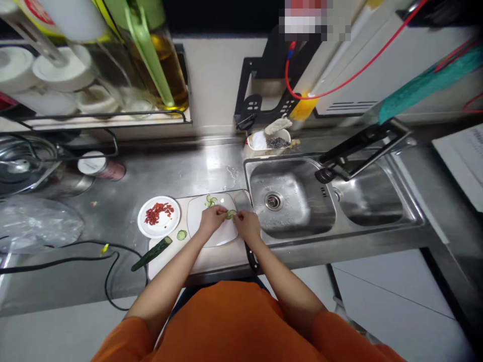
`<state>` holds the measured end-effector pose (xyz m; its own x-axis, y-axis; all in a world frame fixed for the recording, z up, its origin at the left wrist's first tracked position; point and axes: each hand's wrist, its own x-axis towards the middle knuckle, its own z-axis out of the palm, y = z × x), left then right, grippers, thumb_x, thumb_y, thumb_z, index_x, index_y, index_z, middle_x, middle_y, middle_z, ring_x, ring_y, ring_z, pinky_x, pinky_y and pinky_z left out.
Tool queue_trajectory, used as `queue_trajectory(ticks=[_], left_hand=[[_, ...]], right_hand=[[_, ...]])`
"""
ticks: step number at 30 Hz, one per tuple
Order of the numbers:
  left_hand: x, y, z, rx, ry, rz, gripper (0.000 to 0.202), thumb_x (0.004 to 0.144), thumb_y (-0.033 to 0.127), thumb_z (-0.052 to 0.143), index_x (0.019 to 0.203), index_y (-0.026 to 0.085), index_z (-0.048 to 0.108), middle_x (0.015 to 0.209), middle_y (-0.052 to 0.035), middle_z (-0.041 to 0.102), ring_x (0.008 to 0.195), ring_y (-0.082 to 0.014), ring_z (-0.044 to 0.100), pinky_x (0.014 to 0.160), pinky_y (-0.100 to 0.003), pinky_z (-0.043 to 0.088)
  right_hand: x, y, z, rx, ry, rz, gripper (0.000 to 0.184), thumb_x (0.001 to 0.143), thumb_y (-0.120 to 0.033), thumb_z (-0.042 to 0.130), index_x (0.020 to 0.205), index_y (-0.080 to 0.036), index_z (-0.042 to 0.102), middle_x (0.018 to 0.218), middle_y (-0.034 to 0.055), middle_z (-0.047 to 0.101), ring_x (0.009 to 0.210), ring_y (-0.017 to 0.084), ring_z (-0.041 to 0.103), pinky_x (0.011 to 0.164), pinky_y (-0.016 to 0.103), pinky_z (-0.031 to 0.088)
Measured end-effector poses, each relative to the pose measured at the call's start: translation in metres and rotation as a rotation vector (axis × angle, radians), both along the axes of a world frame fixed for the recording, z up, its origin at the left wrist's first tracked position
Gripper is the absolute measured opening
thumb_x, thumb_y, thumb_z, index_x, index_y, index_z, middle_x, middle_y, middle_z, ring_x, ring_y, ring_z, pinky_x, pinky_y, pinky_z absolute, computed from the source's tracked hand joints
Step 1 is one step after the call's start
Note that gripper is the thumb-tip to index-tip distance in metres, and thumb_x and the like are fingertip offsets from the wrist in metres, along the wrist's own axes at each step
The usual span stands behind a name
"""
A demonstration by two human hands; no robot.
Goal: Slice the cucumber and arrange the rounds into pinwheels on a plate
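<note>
Both hands meet over a white square plate (215, 235) on the cutting board (206, 262). My left hand (213, 219) pinches a thin green cucumber slice (231, 214), and my right hand (247, 223) grips the same piece from the other side. A few more cucumber slices (210, 200) lie near the plate's far edge. Left of the plate, a single cucumber round (181, 235) rests on the board beside a cut cucumber (153, 254). A round white plate (143, 229) holds small red pieces (160, 213). A black knife handle (252, 259) shows at the board's right edge.
To the right is a double steel sink (302, 201) with a black faucet (339, 156). A small container (260, 146) sits behind it. At left are a lidded jar (101, 166), a plastic bag (41, 221) and a black cable (116, 251). An oil bottle (162, 65) stands on the rack.
</note>
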<state>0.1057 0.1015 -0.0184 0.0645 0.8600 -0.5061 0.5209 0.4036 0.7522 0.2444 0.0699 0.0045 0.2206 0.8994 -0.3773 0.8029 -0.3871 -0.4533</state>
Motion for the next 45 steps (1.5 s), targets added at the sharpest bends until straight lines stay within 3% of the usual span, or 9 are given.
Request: queue_trajectory(ticks=[22, 35, 45], left_hand=[[0.006, -0.003, -0.001, 0.127, 0.115, -0.033, 0.010, 0.072, 0.019, 0.060, 0.079, 0.020, 0.067, 0.072, 0.0013, 0.069, 0.070, -0.0121, 0.063, 0.069, -0.022, 0.046], [0.008, -0.002, -0.003, 0.221, 0.134, -0.081, 0.010, 0.074, 0.021, 0.059, 0.077, 0.020, 0.068, 0.071, 0.0011, 0.067, 0.069, -0.0122, 0.060, 0.067, -0.023, 0.043], [0.009, -0.003, -0.003, 0.199, 0.119, -0.046, 0.009, 0.075, 0.021, 0.060, 0.079, 0.021, 0.068, 0.073, 0.0009, 0.068, 0.070, -0.0122, 0.061, 0.068, -0.023, 0.044]], right_hand=[[-0.006, 0.005, 0.012, -0.114, -0.121, 0.049, 0.021, 0.085, -0.030, 0.047, 0.082, -0.019, 0.064, 0.085, 0.0072, 0.064, 0.096, 0.023, 0.050, 0.068, 0.028, 0.033], [-0.007, 0.001, 0.010, -0.090, -0.159, 0.085, 0.020, 0.088, -0.031, 0.044, 0.087, -0.019, 0.060, 0.091, 0.0088, 0.062, 0.099, 0.024, 0.046, 0.072, 0.031, 0.033], [-0.008, 0.000, 0.010, -0.104, -0.176, 0.110, 0.020, 0.090, -0.032, 0.044, 0.091, -0.019, 0.059, 0.094, 0.0084, 0.061, 0.101, 0.024, 0.045, 0.074, 0.031, 0.032]])
